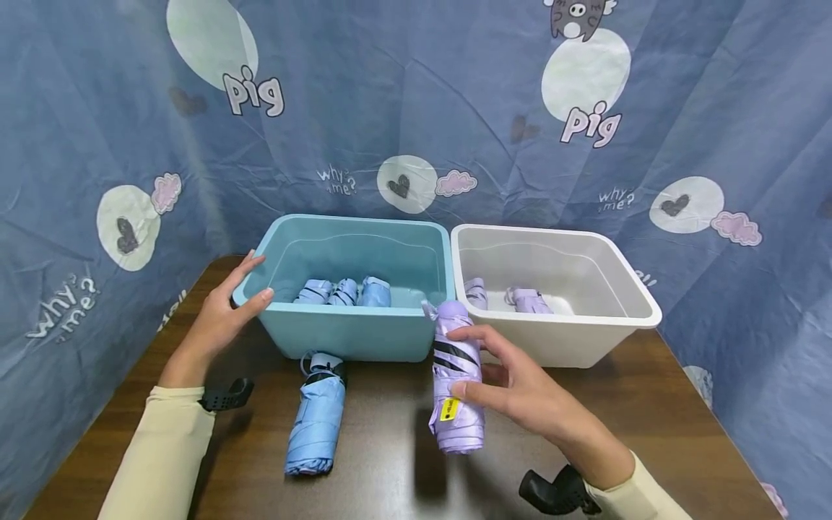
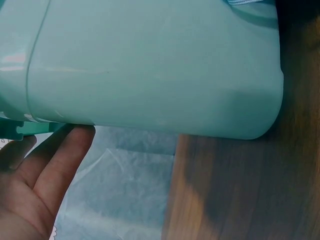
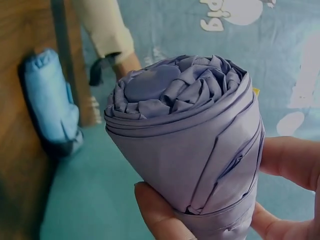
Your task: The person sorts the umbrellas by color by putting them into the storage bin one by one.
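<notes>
My right hand [image 1: 520, 379] grips a folded lilac umbrella [image 1: 457, 426] and holds it up off the table, in front of where the two bins meet. Black stripes and a yellow tag show on its cloth. In the right wrist view the rolled end of the lilac umbrella [image 3: 185, 145] faces the camera, with fingers on both sides. At the left corner of the teal bin [image 1: 351, 334], my left hand [image 1: 224, 314] touches the rim with fingers extended. A folded blue umbrella [image 1: 316, 426] lies on the table before that bin.
Several blue umbrellas [image 1: 344, 292] lie inside the teal bin. The white bin [image 1: 552, 339] stands to its right with two lilac umbrellas [image 1: 529, 301] in it. Both bins stand on a brown wooden table [image 1: 383, 433], and a blue patterned cloth [image 1: 338, 108] hangs behind.
</notes>
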Available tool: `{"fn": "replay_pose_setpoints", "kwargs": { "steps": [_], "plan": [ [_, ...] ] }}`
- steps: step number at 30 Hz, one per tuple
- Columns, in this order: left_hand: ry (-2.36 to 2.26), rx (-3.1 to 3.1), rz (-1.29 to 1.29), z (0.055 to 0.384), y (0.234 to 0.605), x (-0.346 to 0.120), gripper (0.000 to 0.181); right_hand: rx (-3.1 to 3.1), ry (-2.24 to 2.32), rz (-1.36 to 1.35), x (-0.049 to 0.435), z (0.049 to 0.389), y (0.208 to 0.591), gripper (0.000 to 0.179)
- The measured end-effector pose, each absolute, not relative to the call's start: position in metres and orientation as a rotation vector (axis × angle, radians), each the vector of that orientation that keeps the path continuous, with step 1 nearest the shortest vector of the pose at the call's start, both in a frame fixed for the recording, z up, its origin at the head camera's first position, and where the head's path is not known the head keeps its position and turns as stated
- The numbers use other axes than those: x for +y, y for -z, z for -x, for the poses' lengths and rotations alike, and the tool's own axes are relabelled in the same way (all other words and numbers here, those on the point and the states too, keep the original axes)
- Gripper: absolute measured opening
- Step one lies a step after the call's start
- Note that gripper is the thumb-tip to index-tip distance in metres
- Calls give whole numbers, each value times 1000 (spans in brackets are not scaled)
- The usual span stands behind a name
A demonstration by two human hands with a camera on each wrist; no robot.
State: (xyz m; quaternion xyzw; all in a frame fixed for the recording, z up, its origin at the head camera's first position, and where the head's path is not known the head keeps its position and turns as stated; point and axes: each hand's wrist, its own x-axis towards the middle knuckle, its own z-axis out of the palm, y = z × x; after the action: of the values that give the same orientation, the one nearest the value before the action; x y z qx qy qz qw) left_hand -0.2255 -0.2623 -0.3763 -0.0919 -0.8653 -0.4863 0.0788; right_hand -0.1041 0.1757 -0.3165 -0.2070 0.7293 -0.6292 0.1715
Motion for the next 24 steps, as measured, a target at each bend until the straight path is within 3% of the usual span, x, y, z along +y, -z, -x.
{"fn": "replay_pose_setpoints", "kwargs": {
  "steps": [24],
  "plan": [
    [1461,-2577,272,226,380,-262,68,2434,1684,417,248,142,258,57]
  ]
}}
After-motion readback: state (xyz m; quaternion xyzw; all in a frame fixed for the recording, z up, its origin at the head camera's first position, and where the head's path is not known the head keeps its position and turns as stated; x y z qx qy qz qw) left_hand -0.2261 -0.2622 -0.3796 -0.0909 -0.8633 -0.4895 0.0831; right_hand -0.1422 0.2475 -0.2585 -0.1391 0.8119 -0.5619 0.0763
